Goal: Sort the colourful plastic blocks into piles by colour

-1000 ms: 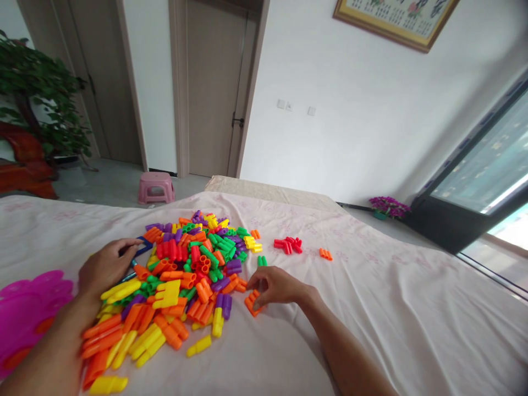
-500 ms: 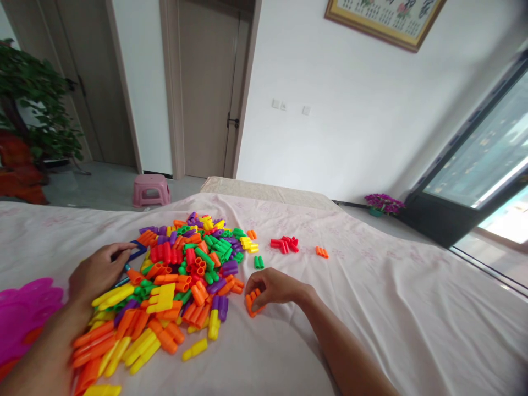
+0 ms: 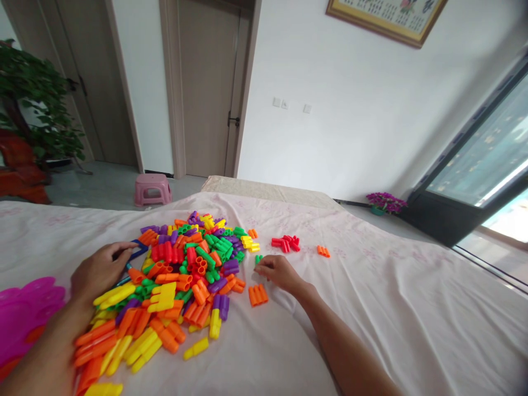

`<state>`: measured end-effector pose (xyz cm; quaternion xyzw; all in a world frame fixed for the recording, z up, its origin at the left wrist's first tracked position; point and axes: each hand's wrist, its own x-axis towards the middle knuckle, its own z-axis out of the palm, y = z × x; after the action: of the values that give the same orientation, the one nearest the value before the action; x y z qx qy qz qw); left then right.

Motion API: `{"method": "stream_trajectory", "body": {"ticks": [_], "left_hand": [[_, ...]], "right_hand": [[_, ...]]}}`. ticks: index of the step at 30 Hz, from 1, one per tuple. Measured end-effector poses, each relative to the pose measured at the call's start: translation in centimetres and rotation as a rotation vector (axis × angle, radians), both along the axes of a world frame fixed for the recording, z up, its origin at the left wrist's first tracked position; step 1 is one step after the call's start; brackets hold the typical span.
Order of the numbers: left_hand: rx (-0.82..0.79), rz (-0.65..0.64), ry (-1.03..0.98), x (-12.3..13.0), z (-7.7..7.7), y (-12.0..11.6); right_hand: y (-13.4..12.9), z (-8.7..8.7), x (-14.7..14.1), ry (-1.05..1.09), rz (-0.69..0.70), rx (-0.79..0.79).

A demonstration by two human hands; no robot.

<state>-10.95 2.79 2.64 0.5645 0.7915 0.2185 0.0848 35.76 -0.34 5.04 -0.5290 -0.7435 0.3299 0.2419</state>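
A heap of bullet-shaped plastic building blocks in orange, yellow, green, red and purple lies on the cloth. At its left edge my left hand has its fingers curled around a blue-edged, frame-like piece, part of which is hidden. To the right of the heap, my right hand has thumb and fingertips pinched at a small green block; its near end is hidden behind the fingers. An orange block of joined tubes lies loose just below my right hand.
Red blocks and a small orange block lie farther right on the pale, wrinkled cloth. A pink scalloped tray is at the left edge. Beyond the table stands a pink stool.
My right hand has let go of the orange block, leaving it on the cloth, and moved up and slightly right to the green block. The left hand stays in place.
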Motion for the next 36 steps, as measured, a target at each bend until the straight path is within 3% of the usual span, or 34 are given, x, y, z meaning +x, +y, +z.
{"method": "stream_trajectory", "body": {"ticks": [4,6,8,10,13,16,20,23,27,32,36], "left_hand": [[-0.003,0.003,0.008,0.1,0.0,0.0],[-0.013,0.0,0.005,0.1,0.1,0.0],[-0.025,-0.001,-0.001,0.1,0.1,0.0],[-0.036,-0.003,-0.009,0.1,0.1,0.0],[-0.036,-0.003,-0.016,0.0,0.1,0.0],[-0.027,0.0,-0.017,0.0,0.0,0.0],[-0.018,-0.005,-0.028,0.1,0.1,-0.1],[-0.017,-0.008,-0.033,0.3,0.2,-0.1],[0.006,-0.018,-0.042,0.3,0.3,-0.1],[0.015,-0.025,-0.043,0.0,0.0,0.1],[0.007,-0.031,-0.037,0.0,0.1,0.0]], "right_hand": [[0.6,-0.6,0.7,-0.162,-0.206,0.318],[0.6,-0.9,0.9,-0.204,-0.149,0.372],[0.7,-1.0,1.1,-0.186,-0.04,0.352],[1.0,-0.9,1.6,-0.137,-0.018,0.314],[1.9,-0.5,3.7,-0.123,-0.264,0.381],[2.6,-0.4,7.7,-0.311,-0.62,0.447],[2.5,-1.5,13.0,-0.633,-0.919,0.272],[2.1,-2.4,14.9,-0.708,-0.915,0.112],[2.1,-2.0,14.6,-0.745,-0.871,0.11],[2.0,0.6,12.6,-0.725,-0.801,0.076],[1.5,3.5,9.9,-0.536,-0.585,-0.011]]}}
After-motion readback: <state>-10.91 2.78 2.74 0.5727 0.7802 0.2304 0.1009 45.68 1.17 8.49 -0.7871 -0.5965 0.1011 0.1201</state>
